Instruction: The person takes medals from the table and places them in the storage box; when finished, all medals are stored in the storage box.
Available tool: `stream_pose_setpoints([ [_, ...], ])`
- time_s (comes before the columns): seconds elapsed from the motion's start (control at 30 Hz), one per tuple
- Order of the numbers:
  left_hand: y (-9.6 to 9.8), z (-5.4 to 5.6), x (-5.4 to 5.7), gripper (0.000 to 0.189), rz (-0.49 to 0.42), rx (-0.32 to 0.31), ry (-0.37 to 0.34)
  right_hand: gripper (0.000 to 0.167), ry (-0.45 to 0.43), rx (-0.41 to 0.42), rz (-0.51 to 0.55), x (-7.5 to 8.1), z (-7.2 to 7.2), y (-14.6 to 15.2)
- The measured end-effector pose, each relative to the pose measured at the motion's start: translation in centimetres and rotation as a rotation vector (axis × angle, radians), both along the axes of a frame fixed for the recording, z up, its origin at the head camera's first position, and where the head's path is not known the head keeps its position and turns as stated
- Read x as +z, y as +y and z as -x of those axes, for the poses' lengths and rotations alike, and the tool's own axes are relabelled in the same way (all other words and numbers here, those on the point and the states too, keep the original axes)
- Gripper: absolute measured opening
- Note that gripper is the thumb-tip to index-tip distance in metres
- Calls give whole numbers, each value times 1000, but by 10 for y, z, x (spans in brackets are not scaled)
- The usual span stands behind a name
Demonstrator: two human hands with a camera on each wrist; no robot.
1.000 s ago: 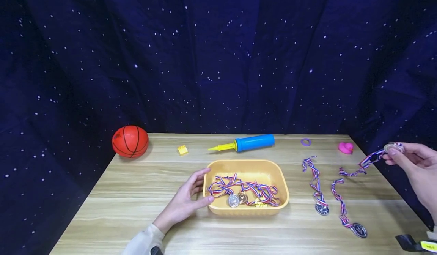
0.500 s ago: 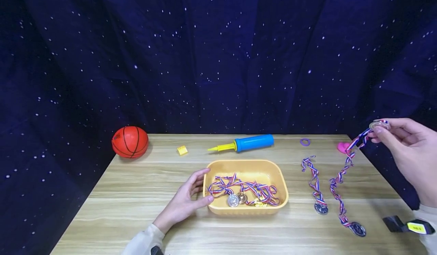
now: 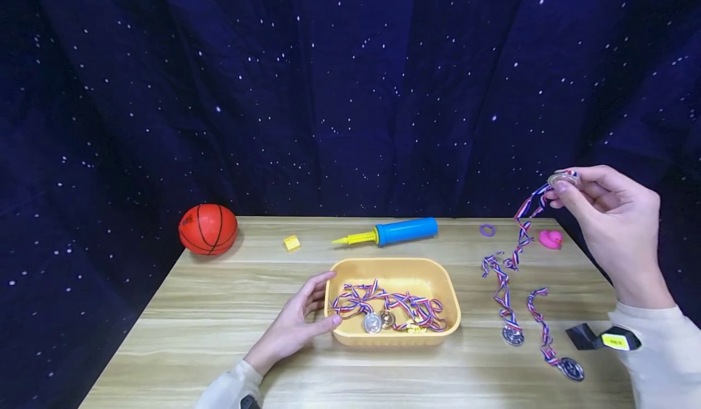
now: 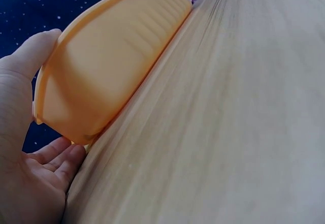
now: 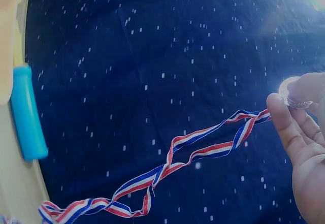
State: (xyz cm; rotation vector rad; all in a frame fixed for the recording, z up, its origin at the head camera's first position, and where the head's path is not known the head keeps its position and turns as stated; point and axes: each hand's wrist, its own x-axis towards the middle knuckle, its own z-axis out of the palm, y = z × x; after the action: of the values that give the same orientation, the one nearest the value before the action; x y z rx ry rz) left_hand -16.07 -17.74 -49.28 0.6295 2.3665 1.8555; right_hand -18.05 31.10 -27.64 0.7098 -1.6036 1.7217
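My right hand (image 3: 619, 226) is raised above the right side of the table and pinches a medal (image 3: 564, 179) between thumb and fingers. Its red, white and blue ribbon (image 5: 203, 150) dangles, twisted, to the left. My left hand (image 3: 301, 324) holds the left end of a yellow plastic bin (image 3: 394, 339), thumb at the near rim and fingers round the far corner; the left wrist view shows the thumb (image 4: 38, 51) against the rim. Inside the bin lie a silver medal (image 3: 373, 322), a bronze-coloured medal (image 3: 387, 319), tangled ribbons and a small yellow piece (image 3: 416, 325).
Two medals, one nearer the bin (image 3: 513, 335) and one by the right forearm (image 3: 571, 369), lie with ribbons stretched out. Along the back stand a small basketball (image 3: 208, 229), a yellow block (image 3: 292, 243), a blue-and-yellow hand pump (image 3: 408, 230), a purple ring (image 3: 487, 230) and a pink duck (image 3: 550, 239).
The right hand has come up and leftward from the table's right edge, lifting the pinched medal and its ribbon off the table. My left hand stays on the bin.
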Motion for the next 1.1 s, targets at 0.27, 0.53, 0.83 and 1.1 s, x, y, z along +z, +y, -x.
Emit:
stream_pose_setpoints([
  [0.27,0,1,-1,87,8,4,3,18,-19,71,10,6,6,-39],
  [0.53,-1,1,-1,88,6,2,1,13,-48,126,-90,-6,15,-76],
  [0.83,0,1,-1,88,7,2,10,14,-86,222,-122,-29,24,-104],
  [1.1,-1,1,-1,87,10,4,1,13,-190,202,-206,-58,30,-118],
])
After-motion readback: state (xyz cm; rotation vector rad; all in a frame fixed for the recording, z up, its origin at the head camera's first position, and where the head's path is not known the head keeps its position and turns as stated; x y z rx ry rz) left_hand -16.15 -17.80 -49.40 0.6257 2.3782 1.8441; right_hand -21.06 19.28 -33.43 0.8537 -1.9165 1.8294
